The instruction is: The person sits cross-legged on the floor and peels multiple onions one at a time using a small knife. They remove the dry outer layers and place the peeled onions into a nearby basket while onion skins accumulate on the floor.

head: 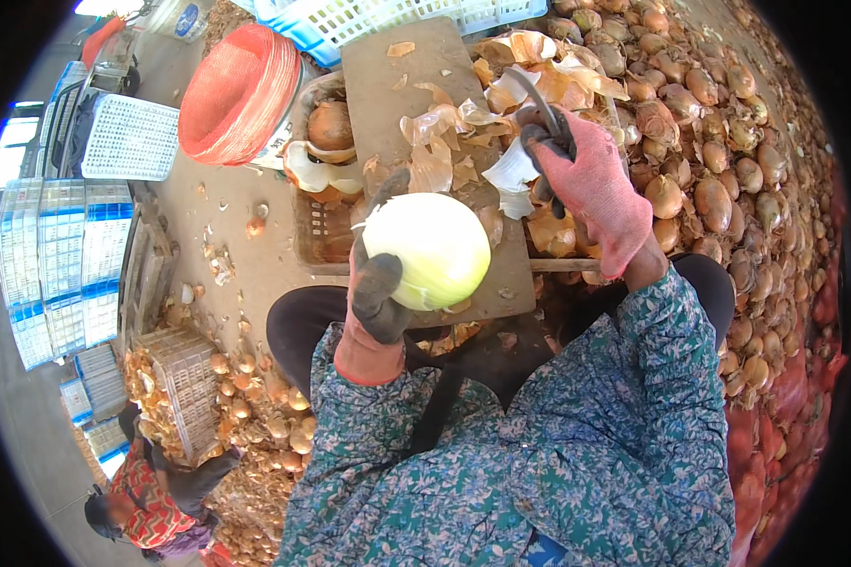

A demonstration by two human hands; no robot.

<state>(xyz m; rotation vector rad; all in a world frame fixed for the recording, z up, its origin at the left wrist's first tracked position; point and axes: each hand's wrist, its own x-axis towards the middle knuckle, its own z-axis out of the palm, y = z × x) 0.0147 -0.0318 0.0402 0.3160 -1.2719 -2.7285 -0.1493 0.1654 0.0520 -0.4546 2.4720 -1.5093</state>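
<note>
A peeled white onion [429, 251] rests in my gloved left hand [379, 298], above the near part of a wooden board [468, 294]. My right hand [588, 170], in a pink glove with dark fingers, grips a small knife with a curved blade [533, 91]. A piece of white onion peel [512, 173] hangs beside the right fingers; I cannot tell whether they hold it. Dry onion skins [432, 142] lie scattered over the board. Left of the board, a crate [319, 268] holds an unpeeled onion [330, 127] and thick pieces of peel.
A large heap of unpeeled onions [716, 163] spreads along the right. A bucket with red mesh sacking [237, 92] stands at the upper left, near a blue-and-white plastic basket [383, 25]. Stacked crates [64, 262] line the left. A co-worker [152, 507] sits at the lower left.
</note>
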